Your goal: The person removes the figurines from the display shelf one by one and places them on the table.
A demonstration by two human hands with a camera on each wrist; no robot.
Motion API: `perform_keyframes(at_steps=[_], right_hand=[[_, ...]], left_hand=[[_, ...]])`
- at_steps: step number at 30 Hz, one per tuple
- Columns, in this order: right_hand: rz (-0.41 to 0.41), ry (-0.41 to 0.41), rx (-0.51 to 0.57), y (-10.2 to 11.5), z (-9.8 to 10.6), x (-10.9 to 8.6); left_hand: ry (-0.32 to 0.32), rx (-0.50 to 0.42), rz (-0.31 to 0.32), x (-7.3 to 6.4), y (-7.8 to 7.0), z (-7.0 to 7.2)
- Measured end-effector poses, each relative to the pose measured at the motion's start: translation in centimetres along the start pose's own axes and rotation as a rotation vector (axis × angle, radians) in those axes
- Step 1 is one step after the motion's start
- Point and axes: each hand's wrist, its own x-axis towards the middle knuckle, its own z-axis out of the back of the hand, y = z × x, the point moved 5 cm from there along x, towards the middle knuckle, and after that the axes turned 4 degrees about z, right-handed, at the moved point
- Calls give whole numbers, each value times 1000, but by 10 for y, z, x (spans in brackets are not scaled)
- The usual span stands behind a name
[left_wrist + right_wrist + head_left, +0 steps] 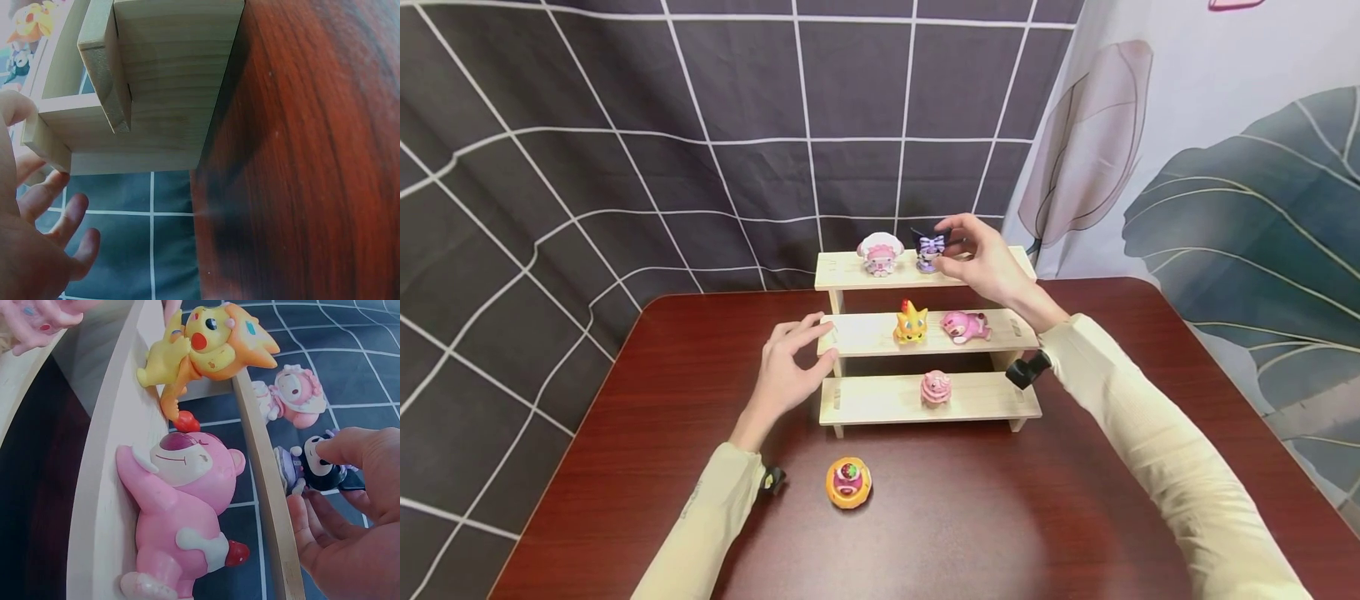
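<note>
My right hand (981, 258) pinches a figurine in a black hood with a purple bow (930, 247) between thumb and fingers, at the top step of a wooden three-tier display stand (880, 407). Just left of it sits a white-and-pink figurine (880, 254). At the left end of the middle step, my left hand (790, 362) grips the board, thumb at its front edge and a finger farther back; the other fingers stay spread in the left wrist view. On that step are a yellow-orange figurine (911, 323) and a pink bear figurine (181, 512) lying down.
A pink figurine (936, 388) stands on the bottom step. In front of the stand, an orange round figurine with a strawberry on top (848, 483) lies on the dark red table (955, 517). A dark grid-patterned curtain (722, 167) hangs behind.
</note>
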Motion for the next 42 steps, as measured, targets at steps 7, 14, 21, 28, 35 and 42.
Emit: perform_keyframes(at_steps=[7, 14, 21, 28, 35, 42], right_hand=[[-9, 3, -25, 1, 0, 3], [4, 16, -26, 2, -2, 5], [21, 19, -28, 1, -2, 7], [18, 27, -43, 2, -2, 7], [10, 33, -46, 2, -3, 7], [13, 33, -34, 0, -2, 7]], left_hand=[[1, 0, 4, 0, 0, 0], [-5, -3, 2, 0, 0, 0], [-3, -3, 4, 0, 0, 0], [-8, -6, -2, 0, -1, 1], [-7, -6, 1, -1, -1, 0], [-9, -5, 1, -1, -1, 1]])
